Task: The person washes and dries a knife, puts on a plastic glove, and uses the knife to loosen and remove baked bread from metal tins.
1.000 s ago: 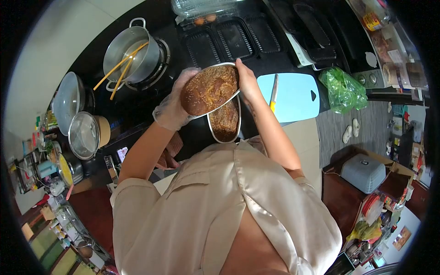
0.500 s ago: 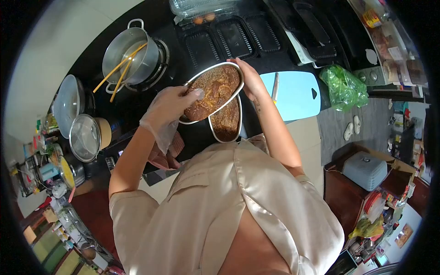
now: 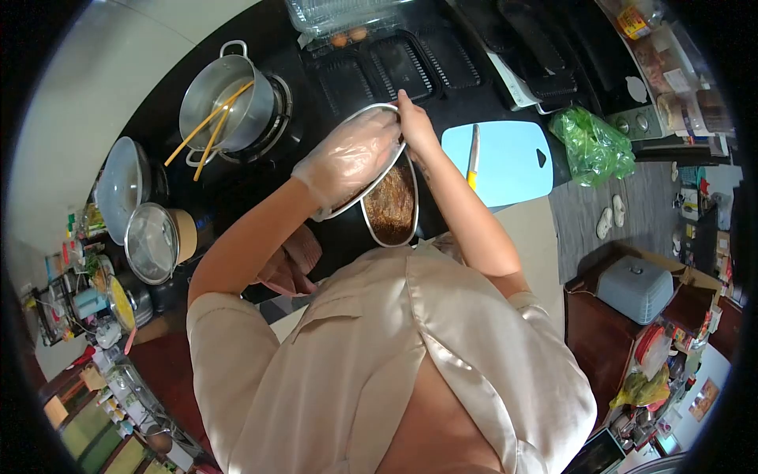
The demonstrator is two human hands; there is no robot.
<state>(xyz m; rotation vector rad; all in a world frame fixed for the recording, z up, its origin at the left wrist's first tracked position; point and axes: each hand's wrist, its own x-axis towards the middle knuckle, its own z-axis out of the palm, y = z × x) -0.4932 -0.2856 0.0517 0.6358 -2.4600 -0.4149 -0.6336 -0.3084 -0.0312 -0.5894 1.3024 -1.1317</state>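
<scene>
An oval metal loaf tin (image 3: 380, 181) is held above the black counter. My right hand (image 3: 416, 126) is closed around its far right rim, thumb up along the edge. Over the bread in this tin lies my left hand (image 3: 351, 150) in a clear plastic glove, palm down with fingers stretched out flat. It covers nearly all of that bread. A second oval tin (image 3: 415, 217) sits partly beneath the first, holding a dark brown loaf (image 3: 390, 207) with seeds on top. Right of my hands, a yellow-handled knife (image 3: 474, 156) rests on a light blue cutting board (image 3: 513, 162).
Black plastic trays (image 3: 401, 67) and a clear box (image 3: 339, 16) stand at the back, with brown eggs (image 3: 348, 36) by it. A pot (image 3: 229, 107) with chopsticks is on the stove at left. A green plastic bag (image 3: 592, 146) lies right of the board.
My left hand has turned palm down and slid farther over the bread, which was visible before. My right hand still grips the tin at its far right rim.
</scene>
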